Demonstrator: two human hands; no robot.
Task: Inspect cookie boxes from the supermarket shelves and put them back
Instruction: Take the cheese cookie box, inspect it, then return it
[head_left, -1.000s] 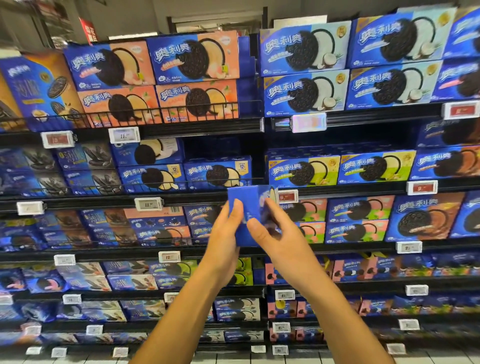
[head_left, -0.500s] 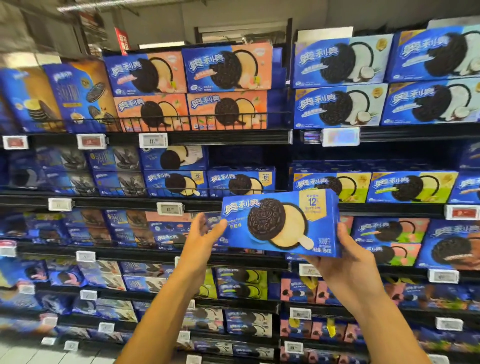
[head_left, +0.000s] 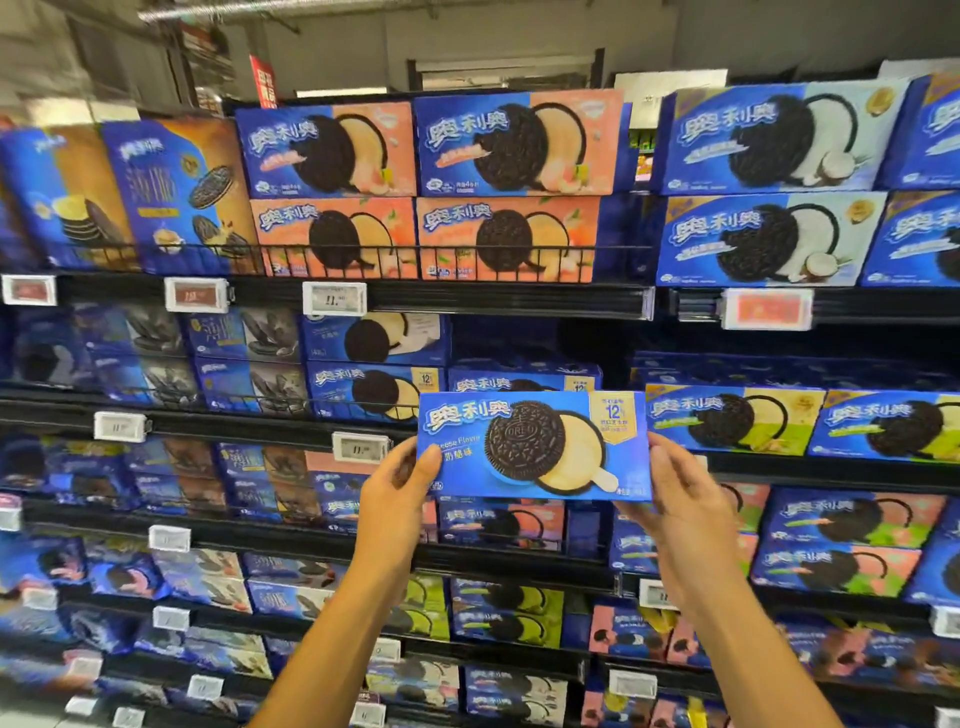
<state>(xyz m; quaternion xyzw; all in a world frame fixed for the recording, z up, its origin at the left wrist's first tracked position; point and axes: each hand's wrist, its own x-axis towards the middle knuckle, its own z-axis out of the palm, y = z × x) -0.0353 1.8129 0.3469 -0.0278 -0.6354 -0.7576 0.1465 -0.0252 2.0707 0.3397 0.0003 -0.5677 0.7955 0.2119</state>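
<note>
1. Head view: we hold a blue cookie box (head_left: 532, 446) up in front of the supermarket shelves (head_left: 467, 299), its printed front facing us and its long side roughly level.
2. Our left hand (head_left: 397, 493) grips the box's left short end; the thumb lies on the front face near the lower left corner, and the other fingers are hidden behind the box.
3. Our right hand (head_left: 680, 499) grips the right short end, its thumb (head_left: 662, 462) along that edge and the rest of the fingers curled under and behind the lower right corner.
4. The box sits between the two hands, touching both, and is clear of the shelves, level with the second shelf row from the top.
5. Directly behind its upper edge stand similar blue boxes (head_left: 524, 382) on that row.
6. A white price tag (head_left: 361, 447) hangs on the shelf rail just left of our left hand.
7. Peach-coloured boxes (head_left: 426, 192) are stacked on the top shelf above.
</note>
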